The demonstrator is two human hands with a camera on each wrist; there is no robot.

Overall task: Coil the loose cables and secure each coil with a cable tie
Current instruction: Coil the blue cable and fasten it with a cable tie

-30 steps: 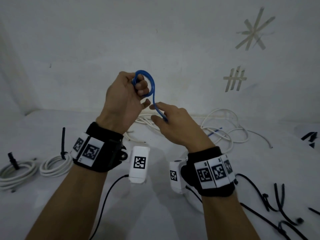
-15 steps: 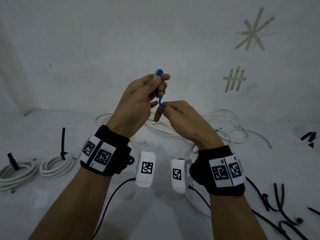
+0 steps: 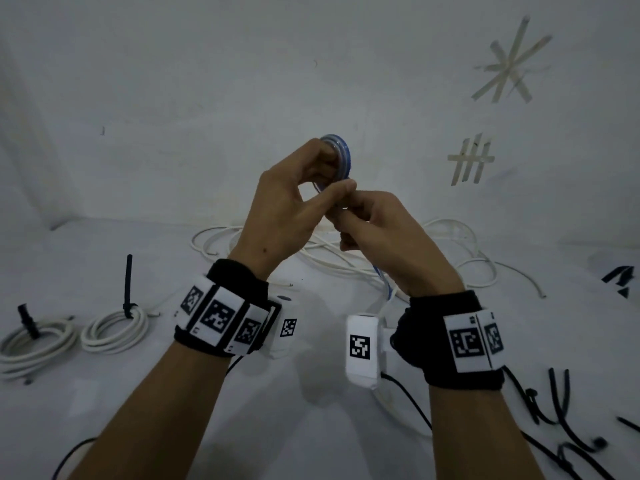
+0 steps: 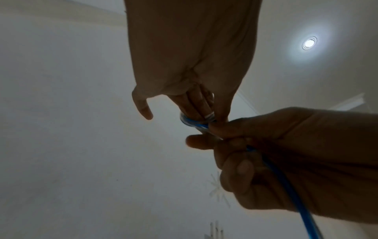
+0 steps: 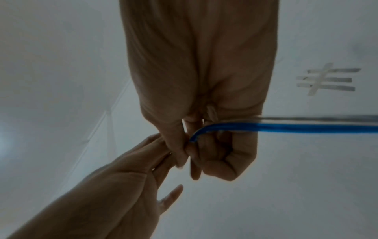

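Two hands meet at chest height above the desk (image 3: pixel 173 427). The left hand (image 3: pixel 287 209) has its fingers curled through a small blue cable coil (image 3: pixel 341 157), thumb closing on the loops. The right hand (image 3: pixel 384 237) pinches the same blue cable just below the coil; its tail runs down past the wrist. Loose white cables (image 3: pixel 460 251) lie behind, and two tied white coils (image 3: pixel 114 327) sit far left.
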